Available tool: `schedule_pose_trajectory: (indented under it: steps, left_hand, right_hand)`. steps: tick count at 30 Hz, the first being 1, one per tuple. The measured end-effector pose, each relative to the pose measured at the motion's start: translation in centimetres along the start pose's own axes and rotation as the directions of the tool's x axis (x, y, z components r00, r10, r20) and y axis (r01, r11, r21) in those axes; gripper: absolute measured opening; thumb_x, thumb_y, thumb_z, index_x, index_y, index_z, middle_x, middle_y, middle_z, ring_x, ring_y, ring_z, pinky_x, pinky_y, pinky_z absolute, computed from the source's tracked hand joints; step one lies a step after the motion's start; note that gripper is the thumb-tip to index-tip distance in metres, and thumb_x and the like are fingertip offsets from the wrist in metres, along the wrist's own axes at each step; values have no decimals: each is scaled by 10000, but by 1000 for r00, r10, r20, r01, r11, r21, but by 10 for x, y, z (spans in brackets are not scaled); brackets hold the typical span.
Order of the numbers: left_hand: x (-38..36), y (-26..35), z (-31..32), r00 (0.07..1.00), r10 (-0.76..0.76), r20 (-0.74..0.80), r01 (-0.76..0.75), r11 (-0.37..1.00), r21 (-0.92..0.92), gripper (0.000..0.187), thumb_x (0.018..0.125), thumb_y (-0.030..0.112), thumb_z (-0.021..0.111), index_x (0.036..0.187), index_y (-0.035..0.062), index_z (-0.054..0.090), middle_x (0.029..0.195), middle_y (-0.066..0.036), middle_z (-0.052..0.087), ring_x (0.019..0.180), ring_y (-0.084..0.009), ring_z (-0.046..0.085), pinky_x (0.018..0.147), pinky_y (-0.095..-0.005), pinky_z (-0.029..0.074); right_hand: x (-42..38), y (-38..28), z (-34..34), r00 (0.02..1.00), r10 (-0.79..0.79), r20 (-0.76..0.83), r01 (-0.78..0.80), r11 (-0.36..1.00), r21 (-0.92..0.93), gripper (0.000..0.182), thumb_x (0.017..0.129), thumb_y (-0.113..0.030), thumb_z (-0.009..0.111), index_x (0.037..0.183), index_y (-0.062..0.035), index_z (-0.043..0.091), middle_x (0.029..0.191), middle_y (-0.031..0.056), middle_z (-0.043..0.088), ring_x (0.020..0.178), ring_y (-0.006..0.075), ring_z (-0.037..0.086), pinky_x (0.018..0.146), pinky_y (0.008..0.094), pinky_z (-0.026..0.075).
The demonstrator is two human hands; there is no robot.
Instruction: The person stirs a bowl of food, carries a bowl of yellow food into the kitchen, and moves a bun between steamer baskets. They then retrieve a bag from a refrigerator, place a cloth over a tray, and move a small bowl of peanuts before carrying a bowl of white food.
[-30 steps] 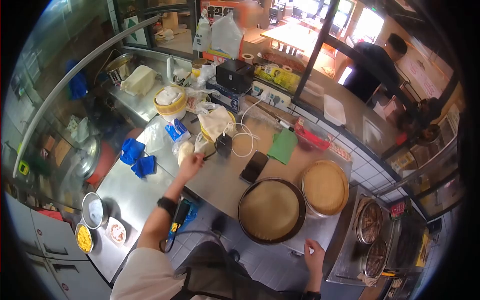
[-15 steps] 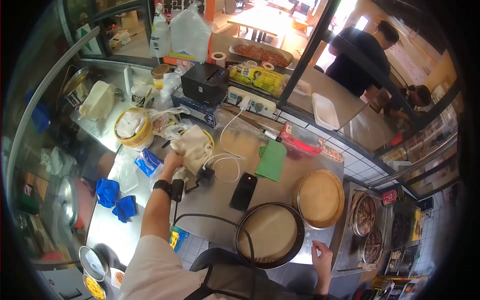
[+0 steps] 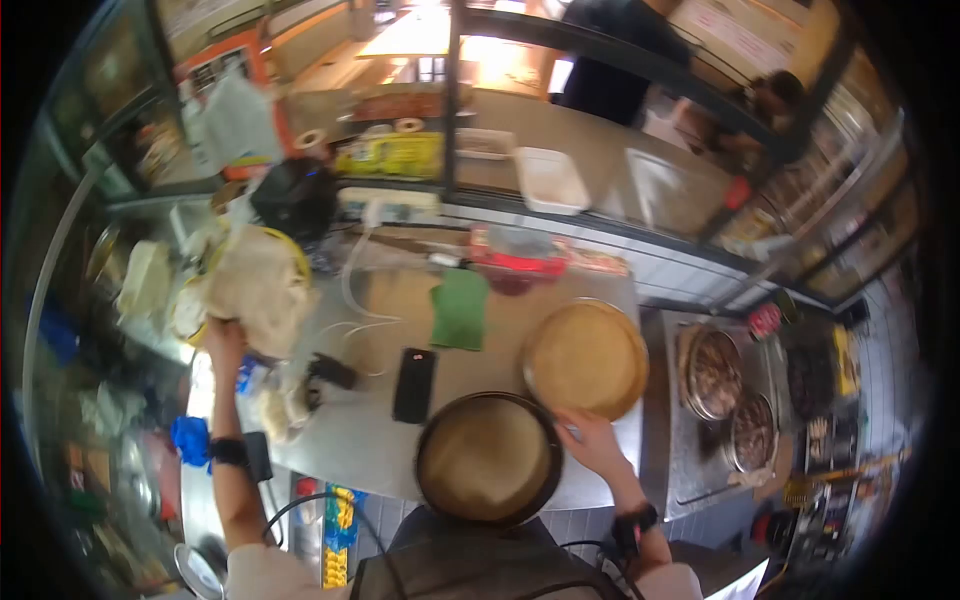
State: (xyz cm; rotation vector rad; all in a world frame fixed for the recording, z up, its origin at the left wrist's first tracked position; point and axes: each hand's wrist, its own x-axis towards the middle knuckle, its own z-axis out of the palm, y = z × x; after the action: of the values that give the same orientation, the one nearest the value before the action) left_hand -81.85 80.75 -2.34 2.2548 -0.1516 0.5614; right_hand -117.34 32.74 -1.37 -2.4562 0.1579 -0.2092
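My left hand (image 3: 226, 340) is closed on the lower edge of a cream cloth (image 3: 258, 285), which hangs lifted in front of a yellow-rimmed tub (image 3: 300, 255). My right hand (image 3: 590, 440) has its fingers curled at the right rim of a dark round pan (image 3: 490, 455) with a beige base. Whether these fingers grip the rim is not clear. Just behind this hand sits a second round pan (image 3: 587, 360) with a tan base and a pale metal rim.
A black phone (image 3: 414, 385) and a green cloth (image 3: 459, 310) lie mid-table. White cables (image 3: 350, 275) run to a power strip (image 3: 390, 207). Two round trays of dark food (image 3: 713, 370) stand at the right. Beyond the window a person (image 3: 610, 60) stands near a white tray (image 3: 552, 180).
My left hand has lifted the cream cloth off the table. My right hand has moved up and inward to the dark pan's rim. The view has swung right.
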Motion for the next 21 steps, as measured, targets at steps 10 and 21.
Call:
schedule_pose_trajectory:
  steps: [10, 21]
  left_hand:
    - [-131, 256, 103, 723, -287, 629, 504, 841, -196, 363, 781, 87, 447, 1141, 33, 447, 686, -69, 569, 456, -141, 542, 385, -236, 459]
    - [-189, 340, 230, 398, -84, 913, 439, 892, -109, 397, 772, 21, 449, 1169, 35, 433, 666, -49, 551, 456, -114, 510, 392, -233, 415]
  right_hand:
    - [65, 10, -81, 913, -367, 179, 351, 929, 118, 542, 767, -203, 591, 1257, -157, 366, 951, 125, 542, 720, 282, 560, 630, 379, 453]
    - [30, 102, -134, 972, -161, 171, 176, 981, -79, 337, 707, -173, 616, 1008, -117, 473, 813, 121, 565, 708, 329, 566, 582, 410, 454]
